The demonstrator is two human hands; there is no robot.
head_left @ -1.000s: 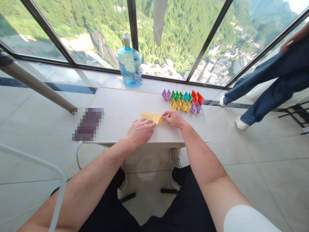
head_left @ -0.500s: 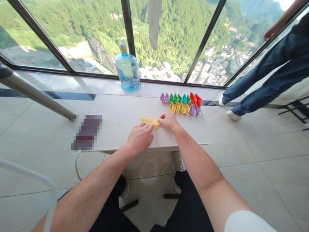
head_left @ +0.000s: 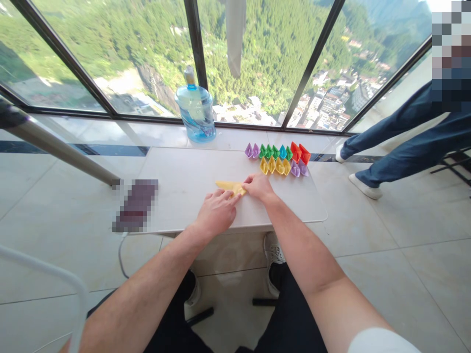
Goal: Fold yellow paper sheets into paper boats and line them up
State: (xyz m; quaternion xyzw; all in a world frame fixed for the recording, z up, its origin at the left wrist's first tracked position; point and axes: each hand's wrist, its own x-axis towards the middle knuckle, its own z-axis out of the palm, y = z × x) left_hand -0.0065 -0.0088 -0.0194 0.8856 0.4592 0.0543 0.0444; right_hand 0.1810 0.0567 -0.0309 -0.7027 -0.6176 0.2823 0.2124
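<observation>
A folded piece of yellow paper [head_left: 226,186] lies on the white table, its pointed end to the left. My left hand [head_left: 218,212] rests over the paper's near edge, fingers stretched out and pressing on it. At the paper's right end, my right hand [head_left: 258,187] pinches it between thumb and fingers. Part of the paper is hidden under both hands. Beyond my right hand stand several folded paper boats in two rows: yellow boats [head_left: 271,165], green boats [head_left: 269,151], red boats [head_left: 295,152], purple boats [head_left: 295,168] and a blue one [head_left: 282,151].
The low white table [head_left: 180,196] has a pixelated dark object [head_left: 136,203] at its left end, with a cable below. A large blue water bottle [head_left: 196,115] stands behind it by the window. At right is a person in dark trousers [head_left: 401,132]. A grey pole [head_left: 69,152] slants at left.
The paper stays on the table with my right hand still pinching it. My left fingers have shifted slightly along it. The person at right has moved a little, and the view has shifted slightly.
</observation>
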